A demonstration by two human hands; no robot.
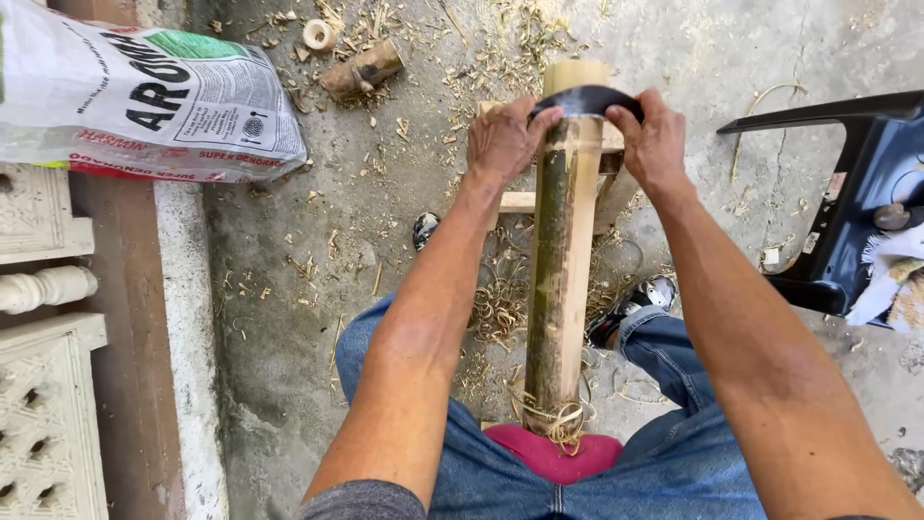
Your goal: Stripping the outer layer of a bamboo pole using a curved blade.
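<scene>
Bamboo pole (pixel 558 270) lay lengthwise between the person's knees, its near end against a red pad (pixel 553 457), its far end on a wooden stand (pixel 515 200). Left of the pole lay a printed sack (pixel 144 96); right of it stood a dark plastic chair (pixel 857 193); shavings (pixel 500 308) lay scattered beside it. Left hand (pixel 502 140) and right hand (pixel 654 144) each gripped one end of a curved dark blade (pixel 587 98) set across the pole's far end.

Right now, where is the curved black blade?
In the head view, the curved black blade lies across the far end of the bamboo pole, upper centre, gripped between the left hand and right hand.
</scene>
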